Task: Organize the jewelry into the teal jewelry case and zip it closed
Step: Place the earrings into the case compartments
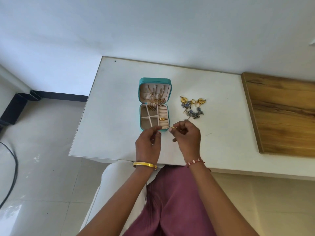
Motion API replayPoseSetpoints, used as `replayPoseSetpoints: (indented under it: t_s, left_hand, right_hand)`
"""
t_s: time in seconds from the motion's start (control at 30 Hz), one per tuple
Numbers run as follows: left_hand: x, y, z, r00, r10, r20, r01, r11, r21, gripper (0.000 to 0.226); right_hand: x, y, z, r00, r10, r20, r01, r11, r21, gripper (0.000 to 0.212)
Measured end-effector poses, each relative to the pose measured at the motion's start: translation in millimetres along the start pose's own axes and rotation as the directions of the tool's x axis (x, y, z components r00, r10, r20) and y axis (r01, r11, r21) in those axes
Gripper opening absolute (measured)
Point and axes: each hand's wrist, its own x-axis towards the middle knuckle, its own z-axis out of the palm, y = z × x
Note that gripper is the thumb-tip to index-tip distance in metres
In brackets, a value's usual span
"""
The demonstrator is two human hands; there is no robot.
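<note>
The open case (154, 106) lay on the counter (110, 116) before me, chains (156, 97) in its lid, a ring (162, 119) in its right-hand rolls. The loose jewelry (192, 107) lay to its right, well apart.

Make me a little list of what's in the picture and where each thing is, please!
case: teal jewelry case, open on white table
in lid: gold chains
in ring rolls: gold ring
right hand: pinching small gold ring
left hand: empty, near case
still outside: earring pile, right of case
</note>
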Motion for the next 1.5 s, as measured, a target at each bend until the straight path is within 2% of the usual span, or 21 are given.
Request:
replayPoseSetpoints:
  t_s: [0.13,0.3,0.47,0.6,0.67,0.73,0.83,0.9,1.07,1.4,1.5]
  left_hand:
    - [-3,10,3,0.998,-0.042,0.045,0.046,0.996,-0.073,0.018]
    - [5,12,-5,0.995,-0.089,0.047,0.093,0.991,-0.093,0.015]
    - [13,15,-8,0.989,-0.135,0.052,0.14,0.984,-0.112,0.013]
    - [16,9,-3,0.987,-0.158,0.026,0.16,0.982,-0.098,0.012]
    - [14,0,-3,0.993,-0.119,-0.016,0.118,0.992,-0.043,0.015]
    - [10,-13,-6,0.998,0.03,-0.059,-0.026,0.997,0.075,0.019]
    - [8,-29,-9,0.955,0.286,-0.078,-0.254,0.926,0.28,0.026]
    - [10,-34,-7,0.933,0.358,-0.048,-0.321,0.883,0.343,0.03]
    - [7,-38,-1,0.935,0.344,0.087,-0.346,0.832,0.434,0.036]
    - [6,-35,-2,0.948,0.301,0.102,-0.315,0.848,0.425,0.035]
    - [6,-36,-2,0.95,0.297,0.1,-0.311,0.851,0.424,0.037]
  right_hand:
    - [-17,-9,1,0.997,0.028,0.069,-0.038,0.99,0.137,0.013]
    - [-18,-19,-5,0.986,0.046,0.163,-0.074,0.983,0.167,0.011]
    - [-12,-20,-9,0.974,0.002,0.225,-0.02,0.997,0.08,0.017]
    - [1,-17,-5,0.98,-0.08,0.183,0.102,0.988,-0.117,0.014]
    - [10,-15,-1,0.976,-0.141,0.165,0.175,0.961,-0.214,0.013]
    - [20,-12,2,0.966,-0.204,0.161,0.244,0.925,-0.291,0.014]
    - [31,-10,7,0.94,-0.27,0.21,0.335,0.851,-0.405,0.016]
    - [34,-7,10,0.913,-0.314,0.263,0.405,0.778,-0.48,0.016]
    - [33,-4,18,0.86,-0.38,0.341,0.51,0.629,-0.587,0.013]
    - [35,3,20,0.85,-0.407,0.334,0.521,0.554,-0.65,0.007]
    - [33,4,21,0.842,-0.415,0.344,0.529,0.513,-0.676,0.014]
